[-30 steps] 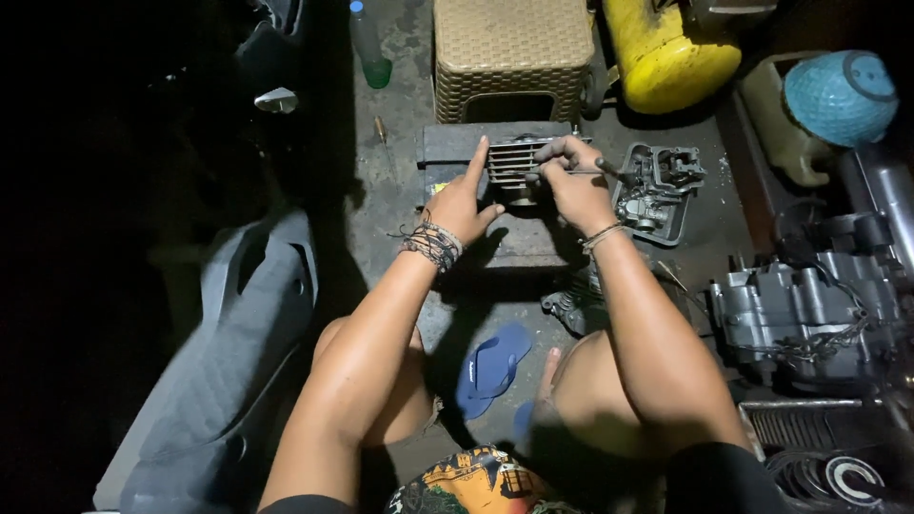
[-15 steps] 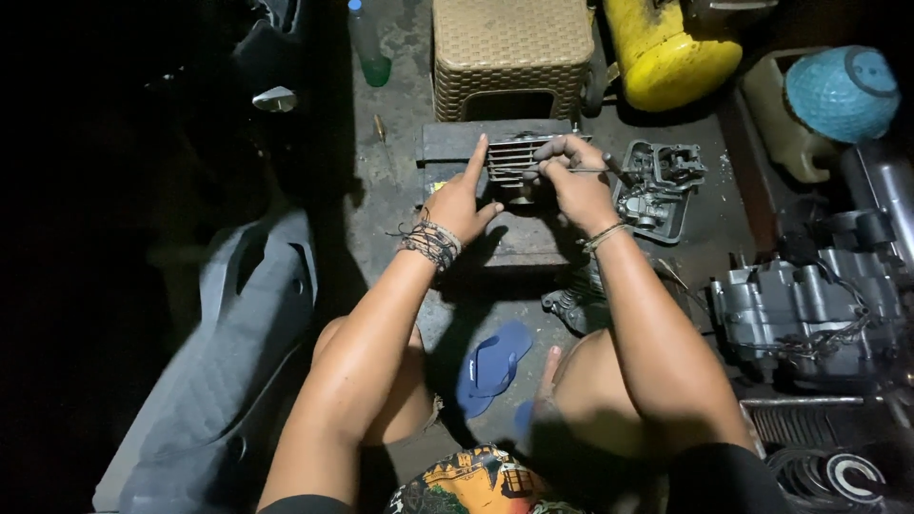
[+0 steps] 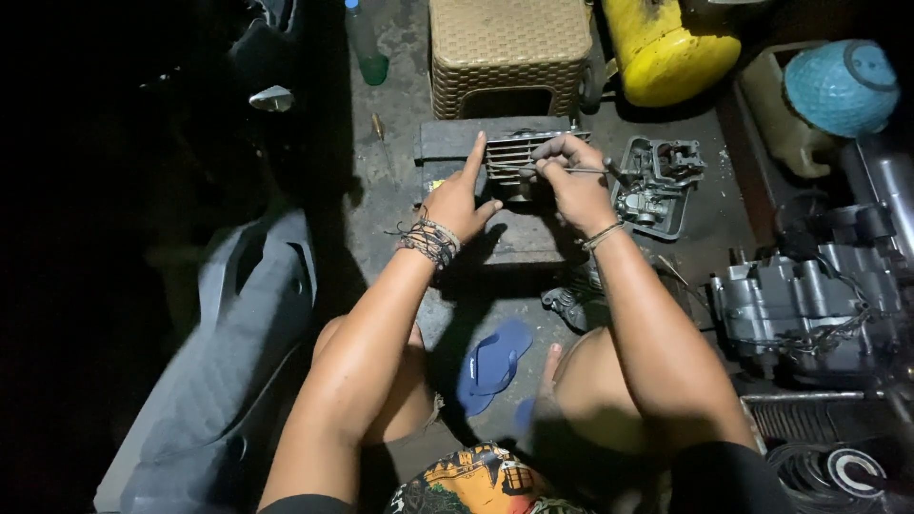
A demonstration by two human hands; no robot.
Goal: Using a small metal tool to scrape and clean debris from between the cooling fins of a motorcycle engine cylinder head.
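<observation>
A finned grey engine cylinder rests on a dark block on the concrete floor. My left hand, with cord bracelets at the wrist, lies flat against the cylinder's left side, fingers pointing up. My right hand is closed around a thin metal tool that lies across the top of the cylinder's fins. A grey cylinder head sits just right of my right hand.
A woven tan stool stands behind the block, with a yellow tank and a blue round cap to its right. An engine case lies at right, a grey body panel at left. A blue sandal lies between my knees.
Both hands stay on the cylinder; my right hand has shifted slightly with the thin tool across the fins. Nothing else has moved.
</observation>
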